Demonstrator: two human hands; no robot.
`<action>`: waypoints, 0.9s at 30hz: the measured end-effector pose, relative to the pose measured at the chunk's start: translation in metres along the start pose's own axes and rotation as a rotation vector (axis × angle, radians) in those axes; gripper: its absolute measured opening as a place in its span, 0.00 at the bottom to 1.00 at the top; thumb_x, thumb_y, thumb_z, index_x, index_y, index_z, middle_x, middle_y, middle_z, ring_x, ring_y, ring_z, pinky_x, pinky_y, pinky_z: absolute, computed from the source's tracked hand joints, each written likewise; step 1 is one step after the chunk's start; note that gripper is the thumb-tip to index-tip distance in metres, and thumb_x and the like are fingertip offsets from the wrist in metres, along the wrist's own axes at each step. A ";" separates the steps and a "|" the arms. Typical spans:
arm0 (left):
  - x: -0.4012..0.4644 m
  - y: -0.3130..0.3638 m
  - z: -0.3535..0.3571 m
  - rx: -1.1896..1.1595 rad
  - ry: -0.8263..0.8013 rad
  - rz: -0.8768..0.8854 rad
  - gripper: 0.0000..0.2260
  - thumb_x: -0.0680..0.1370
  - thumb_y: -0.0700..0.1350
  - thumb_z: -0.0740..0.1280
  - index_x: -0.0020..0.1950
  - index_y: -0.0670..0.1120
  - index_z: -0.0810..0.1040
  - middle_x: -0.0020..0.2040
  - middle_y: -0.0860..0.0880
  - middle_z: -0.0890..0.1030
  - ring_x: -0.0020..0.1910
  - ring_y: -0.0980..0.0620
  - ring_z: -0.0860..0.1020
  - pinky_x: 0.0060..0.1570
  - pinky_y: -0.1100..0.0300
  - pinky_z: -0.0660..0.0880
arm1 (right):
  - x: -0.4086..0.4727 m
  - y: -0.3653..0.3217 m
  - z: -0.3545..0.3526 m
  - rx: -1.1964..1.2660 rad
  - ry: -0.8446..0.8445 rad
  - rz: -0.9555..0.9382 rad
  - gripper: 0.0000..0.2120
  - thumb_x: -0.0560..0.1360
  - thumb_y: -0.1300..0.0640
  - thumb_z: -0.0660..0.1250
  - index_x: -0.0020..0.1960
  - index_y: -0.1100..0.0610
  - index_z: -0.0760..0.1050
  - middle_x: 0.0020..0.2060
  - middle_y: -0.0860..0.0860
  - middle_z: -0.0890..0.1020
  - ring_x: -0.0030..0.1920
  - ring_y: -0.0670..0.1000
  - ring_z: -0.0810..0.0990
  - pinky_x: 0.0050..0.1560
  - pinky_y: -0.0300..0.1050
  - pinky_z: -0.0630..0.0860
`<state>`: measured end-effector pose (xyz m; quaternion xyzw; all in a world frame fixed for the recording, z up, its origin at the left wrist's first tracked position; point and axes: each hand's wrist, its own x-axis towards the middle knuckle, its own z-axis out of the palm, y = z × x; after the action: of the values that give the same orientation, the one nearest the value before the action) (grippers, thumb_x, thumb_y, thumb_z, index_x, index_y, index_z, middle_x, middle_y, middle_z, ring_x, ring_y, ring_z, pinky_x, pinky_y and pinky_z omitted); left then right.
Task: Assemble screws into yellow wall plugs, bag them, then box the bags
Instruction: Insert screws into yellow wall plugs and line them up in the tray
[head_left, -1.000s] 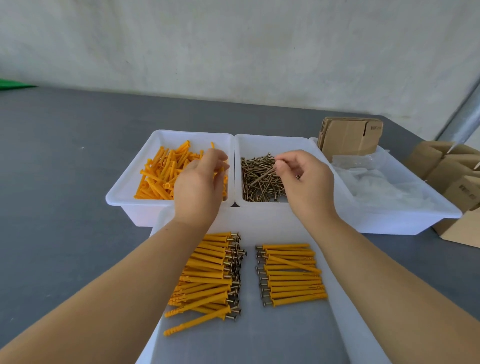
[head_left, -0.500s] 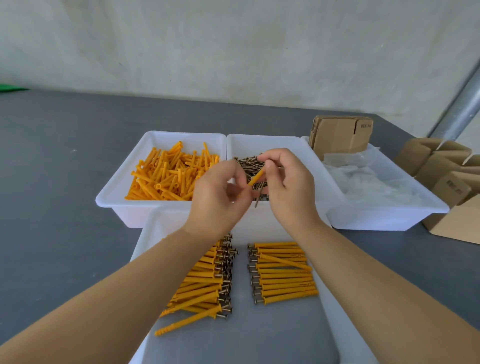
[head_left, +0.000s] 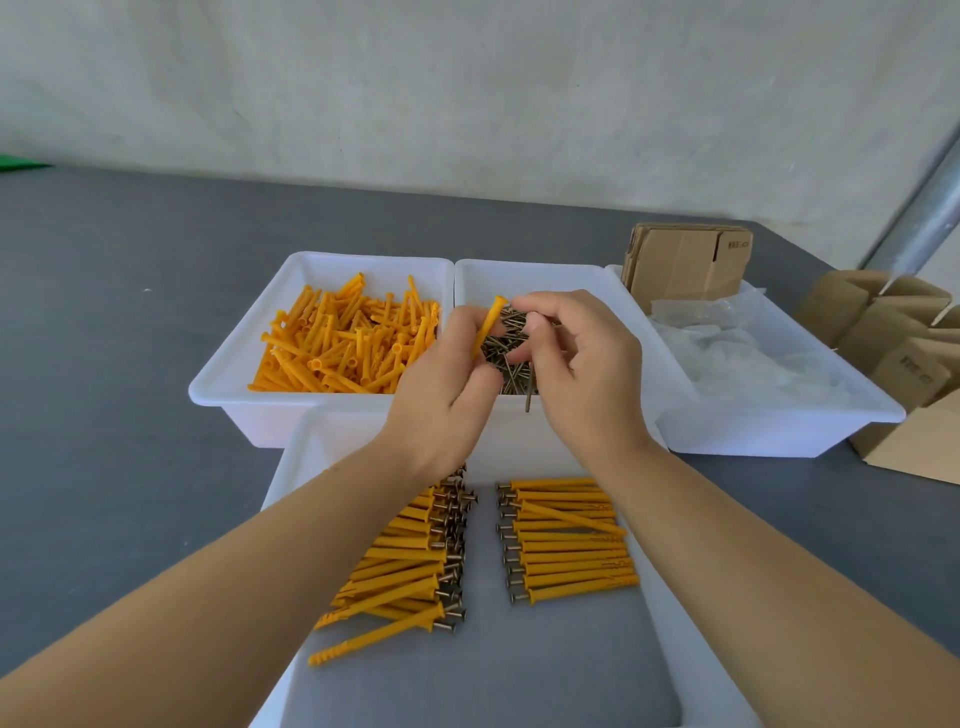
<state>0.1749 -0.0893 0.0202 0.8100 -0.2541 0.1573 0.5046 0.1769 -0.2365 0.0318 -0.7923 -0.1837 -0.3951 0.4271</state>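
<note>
So we've got the left hand (head_left: 441, 395) pinching a single yellow plastic wall plug (head_left: 488, 323) with its long axis tilted up and away, open collar end at the top pointing toward the right hand (head_left: 576, 374), whose curled fingers hold a thin brown metal screw (head_left: 528, 387) hanging down from them, just beside the plug, both over the white plastic bin of loose screws (head_left: 561, 280). Seems to us the screw tip needs swinging up to that collar, and there's open air above the bins to do it. Finished ones lie in two rows in the near white tray (head_left: 291, 467) on the grey tabletop (head_left: 104, 364).
</note>
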 end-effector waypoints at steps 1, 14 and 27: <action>0.000 0.000 0.000 -0.005 -0.005 -0.001 0.08 0.82 0.49 0.55 0.48 0.47 0.71 0.32 0.53 0.68 0.31 0.56 0.66 0.32 0.55 0.63 | 0.000 -0.001 0.000 -0.016 0.000 -0.020 0.09 0.80 0.67 0.63 0.55 0.63 0.81 0.46 0.54 0.82 0.40 0.45 0.83 0.43 0.45 0.80; -0.001 -0.007 0.008 -0.057 -0.167 -0.062 0.09 0.84 0.38 0.57 0.61 0.47 0.72 0.38 0.47 0.77 0.30 0.54 0.71 0.32 0.58 0.70 | 0.002 0.000 -0.002 0.064 0.206 0.062 0.10 0.82 0.63 0.60 0.57 0.62 0.80 0.39 0.50 0.80 0.37 0.52 0.81 0.40 0.50 0.79; 0.001 -0.010 0.005 -0.191 -0.129 -0.087 0.04 0.83 0.40 0.62 0.54 0.41 0.74 0.35 0.48 0.76 0.32 0.52 0.72 0.34 0.57 0.69 | 0.002 0.001 0.000 0.154 0.170 0.220 0.10 0.82 0.66 0.60 0.55 0.62 0.80 0.35 0.49 0.80 0.36 0.50 0.81 0.43 0.43 0.79</action>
<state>0.1813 -0.0901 0.0111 0.7768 -0.2646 0.0580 0.5686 0.1790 -0.2373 0.0331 -0.7362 -0.0886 -0.3964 0.5414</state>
